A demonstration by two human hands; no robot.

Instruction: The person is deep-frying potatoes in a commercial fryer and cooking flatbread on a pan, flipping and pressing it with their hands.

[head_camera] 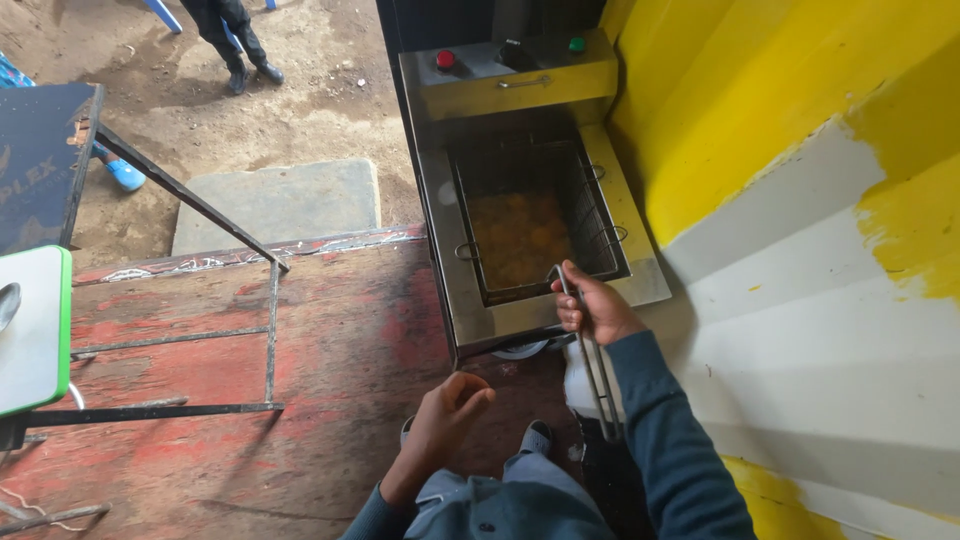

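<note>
At the far left, a white board with a green edge [35,330] is seen resting on a dark metal frame [190,405] above the worn red floor [340,340]. Further back, a grey concrete slab [280,205] lies on the bare dirt ground, where another person's legs [235,40] stand. Low in the middle, the left hand [445,420] is held loosely curled over the floor, with nothing grasped in it. To its right, the right hand [595,305] is clenched around the long metal handle [592,365] of a wire fry basket [535,225]. The basket is seated inside a steel deep fryer [520,180], and golden-brown food [520,240] lies in it. A red knob [446,59] and a green knob [576,44] are set on the fryer's rear panel. A yellow and white wall [800,200] stands just beside the fryer on the right.
</note>
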